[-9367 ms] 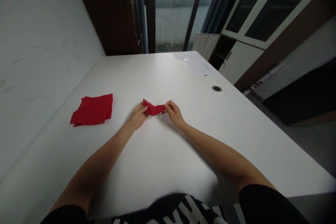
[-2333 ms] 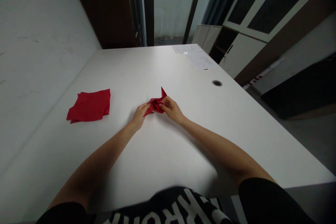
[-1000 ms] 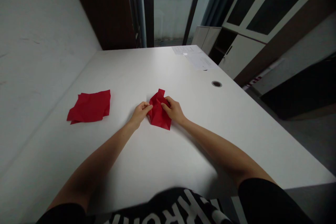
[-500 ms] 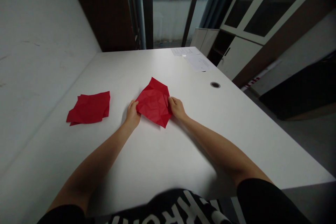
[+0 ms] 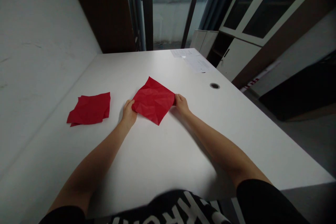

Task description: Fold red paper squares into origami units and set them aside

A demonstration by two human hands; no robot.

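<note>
A creased sheet of red paper (image 5: 153,100) is stretched between my two hands, turned so that one corner points toward me and another away. My left hand (image 5: 129,112) pinches its left corner. At the right corner, my right hand (image 5: 181,104) is closed on the sheet, thumb on top. The sheet looks held just above the white table (image 5: 162,161); whether its near corner touches cannot be made out. Left of my left hand lies a small stack of red paper sheets (image 5: 90,109), edges not aligned.
Printed white papers (image 5: 196,63) lie at the table's far right corner. A round cable hole (image 5: 214,86) is set in the tabletop on the right. A wall (image 5: 39,59) borders the table's left side. A white cabinet (image 5: 238,57) stands beyond the right edge.
My hands have moved apart, pulling the sheet wider and flatter. Folds near its right edge have opened out. The stack on the left stays in place.
</note>
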